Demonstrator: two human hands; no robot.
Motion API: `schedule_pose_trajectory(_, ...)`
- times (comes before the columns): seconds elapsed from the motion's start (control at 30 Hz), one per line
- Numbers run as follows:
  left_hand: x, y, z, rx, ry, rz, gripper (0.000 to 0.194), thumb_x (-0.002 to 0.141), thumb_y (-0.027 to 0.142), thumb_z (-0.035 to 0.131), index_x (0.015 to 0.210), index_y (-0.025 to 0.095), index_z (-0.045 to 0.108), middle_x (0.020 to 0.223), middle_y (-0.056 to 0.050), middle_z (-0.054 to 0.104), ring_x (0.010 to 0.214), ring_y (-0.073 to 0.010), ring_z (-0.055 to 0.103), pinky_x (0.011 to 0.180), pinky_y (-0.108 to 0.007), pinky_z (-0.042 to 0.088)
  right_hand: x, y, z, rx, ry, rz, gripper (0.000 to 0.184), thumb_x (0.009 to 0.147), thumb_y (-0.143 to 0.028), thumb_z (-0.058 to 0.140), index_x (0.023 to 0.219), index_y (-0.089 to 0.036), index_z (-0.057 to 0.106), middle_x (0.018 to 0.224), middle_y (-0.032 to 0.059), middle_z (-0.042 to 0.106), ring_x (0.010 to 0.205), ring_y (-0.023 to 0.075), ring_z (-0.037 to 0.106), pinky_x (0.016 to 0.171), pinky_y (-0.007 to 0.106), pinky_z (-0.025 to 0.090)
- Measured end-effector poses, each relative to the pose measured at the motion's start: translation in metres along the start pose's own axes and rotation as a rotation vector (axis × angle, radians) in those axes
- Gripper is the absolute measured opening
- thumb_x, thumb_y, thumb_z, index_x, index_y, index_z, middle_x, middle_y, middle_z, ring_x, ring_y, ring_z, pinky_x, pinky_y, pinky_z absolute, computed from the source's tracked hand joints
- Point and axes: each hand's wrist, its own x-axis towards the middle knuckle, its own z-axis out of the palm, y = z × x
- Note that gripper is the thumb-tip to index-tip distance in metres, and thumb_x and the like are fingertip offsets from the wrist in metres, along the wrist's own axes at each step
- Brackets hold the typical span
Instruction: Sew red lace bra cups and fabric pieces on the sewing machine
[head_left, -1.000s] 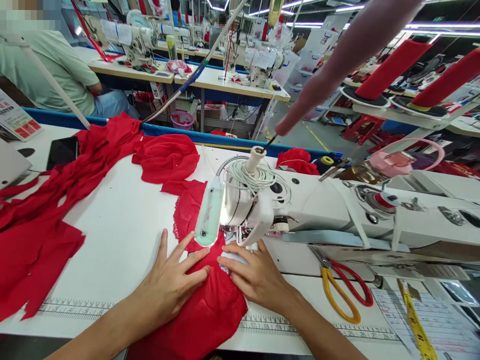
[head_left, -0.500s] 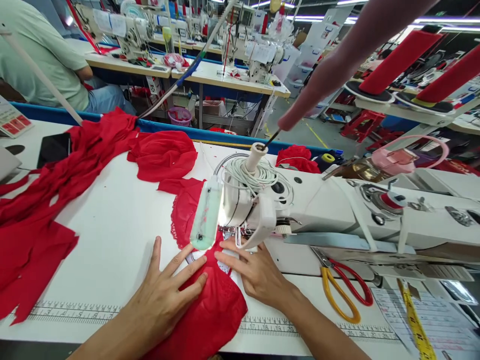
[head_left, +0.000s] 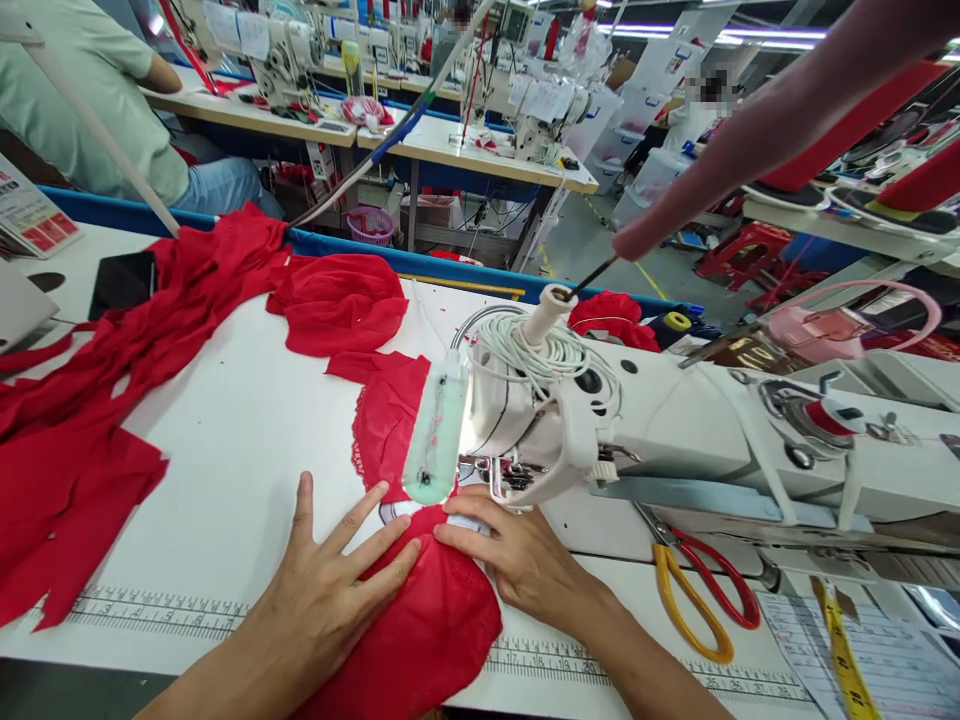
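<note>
A red fabric piece with a scalloped lace edge (head_left: pixel 382 410) runs under the head of a white sewing machine (head_left: pixel 517 400). Its near part (head_left: pixel 442 620) spreads toward me over the table edge. My left hand (head_left: pixel 341 565) lies flat on this cloth's left side, fingers spread, thumb over the white table. On the other side, my right hand (head_left: pixel 517 555) rests with its fingers stretched over the cloth just in front of the needle area; its thumb is hidden. A pale green guard (head_left: pixel 435 435) and the machine head cover the needle.
Red fabric (head_left: pixel 97 440) is heaped at left, beside a black phone (head_left: pixel 124 285). Scissors (head_left: pixel 694 590) with yellow and red handles lie at right, near a yellow tape measure (head_left: pixel 844 650) and papers. A ruler strip (head_left: pixel 547 660) follows the front edge. A co-worker (head_left: pixel 97 120) sits beyond.
The camera view has turned slightly, so the machine and scissors appear farther right. Both hands stay on the red fabric, with little visible change in their pose.
</note>
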Motion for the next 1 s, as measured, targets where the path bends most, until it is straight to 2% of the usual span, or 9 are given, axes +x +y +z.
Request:
schedule_pose_trajectory(0.1,0.002,-0.001,0.001,0.017,0.007,0.015,0.035,0.092,0.025,0.058,0.126,0.03,0.064,0.128,-0.002,0.069,0.129,-0.0329,0.051,0.111,-0.077,-0.013,0.0,-0.002,-0.001,-0.054,-0.046,0.012,0.048,0.099,-0.018,0.053,0.144,-0.034,0.051,0.132,0.0088,0.061,0.122,0.0259,0.054,0.104,0.049,0.045)
schedule_pose_trajectory(0.37,0.002,0.001,-0.001,0.016,0.008,-0.006,0.035,0.088,0.024,0.059,0.121,0.032,0.065,0.126,-0.003,0.07,0.126,-0.0326,0.055,0.111,-0.076,-0.014,-0.002,0.002,-0.004,-0.037,-0.07,-0.001,0.068,0.088,0.002,0.05,0.143,-0.039,0.051,0.132,0.005,0.061,0.121,0.0222,0.054,0.103,0.044,0.044)
schedule_pose_trajectory(0.43,0.005,0.01,0.001,-0.002,0.031,-0.055,0.031,0.089,0.019,0.053,0.113,0.028,0.069,0.123,-0.004,0.071,0.123,-0.0331,0.058,0.112,-0.076,-0.012,-0.002,0.004,-0.004,0.02,-0.039,0.029,0.071,0.085,0.005,0.044,0.142,-0.036,0.052,0.133,0.0034,0.061,0.118,0.0207,0.056,0.101,0.041,0.045)
schedule_pose_trajectory(0.53,0.014,0.032,0.011,0.001,0.147,-0.212,0.027,0.093,0.013,0.046,0.098,0.02,0.071,0.115,-0.009,0.074,0.123,-0.0348,0.059,0.115,-0.075,0.001,-0.003,0.007,-0.004,0.029,0.086,0.148,0.072,0.079,0.006,0.038,0.14,-0.028,0.056,0.127,0.0056,0.064,0.112,0.0212,0.058,0.098,0.04,0.046)
schedule_pose_trajectory(0.63,0.023,0.05,0.023,0.032,0.264,-0.297,0.026,0.098,0.018,0.047,0.111,0.012,0.069,0.123,-0.014,0.071,0.127,-0.036,0.056,0.119,-0.068,0.011,-0.003,0.012,0.0,-0.025,0.176,0.166,0.071,0.076,0.005,0.038,0.137,-0.024,0.059,0.125,0.0078,0.065,0.111,0.0235,0.058,0.096,0.041,0.045)
schedule_pose_trajectory(0.7,0.026,0.052,0.028,0.047,0.27,-0.26,0.035,0.1,0.02,0.047,0.129,0.008,0.06,0.134,-0.014,0.065,0.131,-0.0355,0.052,0.121,-0.065,0.008,-0.002,0.014,0.003,-0.058,0.165,0.125,0.073,0.075,0.005,0.039,0.138,-0.024,0.058,0.125,0.0079,0.065,0.112,0.0241,0.058,0.097,0.043,0.044)
schedule_pose_trajectory(0.83,0.025,0.023,0.027,0.035,0.134,-0.089,0.044,0.101,0.028,0.044,0.142,0.013,0.052,0.144,-0.011,0.058,0.135,-0.0356,0.047,0.119,-0.067,-0.004,0.0,0.009,0.008,-0.11,0.141,0.097,0.072,0.073,0.005,0.041,0.138,-0.022,0.057,0.12,0.0087,0.068,0.111,0.0246,0.058,0.109,0.051,0.033)
schedule_pose_trajectory(0.93,0.026,-0.022,0.019,0.052,-0.035,0.091,0.045,0.102,0.032,0.042,0.145,0.02,0.049,0.146,-0.011,0.056,0.133,-0.0373,0.048,0.113,-0.075,-0.01,0.002,0.0,0.01,-0.13,0.159,0.113,0.07,0.072,0.005,0.043,0.136,-0.02,0.057,0.128,0.0098,0.065,0.113,0.0246,0.056,0.115,0.054,0.026)
schedule_pose_trajectory(1.0,0.032,-0.053,0.011,0.071,-0.145,0.221,0.047,0.102,0.034,0.043,0.147,0.023,0.046,0.143,-0.011,0.058,0.127,-0.0381,0.052,0.11,-0.079,-0.008,0.005,-0.007,0.011,-0.15,0.168,0.127,0.068,0.072,0.005,0.045,0.134,-0.018,0.058,0.131,0.0109,0.062,0.113,0.0246,0.056,0.116,0.053,0.024)
